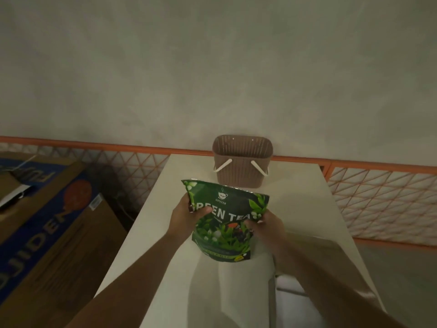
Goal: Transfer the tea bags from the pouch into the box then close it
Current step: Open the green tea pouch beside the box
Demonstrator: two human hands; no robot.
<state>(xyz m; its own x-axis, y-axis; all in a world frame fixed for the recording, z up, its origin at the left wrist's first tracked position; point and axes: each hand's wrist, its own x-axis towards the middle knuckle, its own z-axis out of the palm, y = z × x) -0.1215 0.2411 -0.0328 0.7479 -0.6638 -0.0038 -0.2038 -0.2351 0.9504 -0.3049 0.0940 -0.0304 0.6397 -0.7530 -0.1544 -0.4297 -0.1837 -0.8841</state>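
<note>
1. Head view, landmark: a glossy green foil stand-up pouch (225, 221) printed with leaves, white blossoms and the words "GREEN TEA" is held upright above a pale cream rectangular table (307, 197), its printed face turned toward the camera and its top edge tilted slightly to the left.
2. Head view, left hand (186, 217): it grips the pouch at the upper left edge, the thumb lying across the printed front over the first letter of "GREEN" and the other fingers hidden behind the foil.
3. Head view, right hand (266, 224): it grips the pouch at the right edge, lower than the left hand, with curled fingers pressing into the front panel just beneath the word "TEA".
4. Head view, behind the pouch: a brown ribbed plastic basket (242, 159) with two cream handles folded down stands on the far end of the table, against a plain grey-white wall (212, 67).
5. Head view, left of the pouch: large brown cardboard cartons (47, 221) with a blue printed band stand beside the table, well apart from the pouch.
6. Head view, behind and to both sides of the pouch: an orange-framed lattice panel (383, 204) runs along the foot of the wall.
7. Head view, contents: whether the pouch top is sealed cannot be told, and no tea bags show.
</note>
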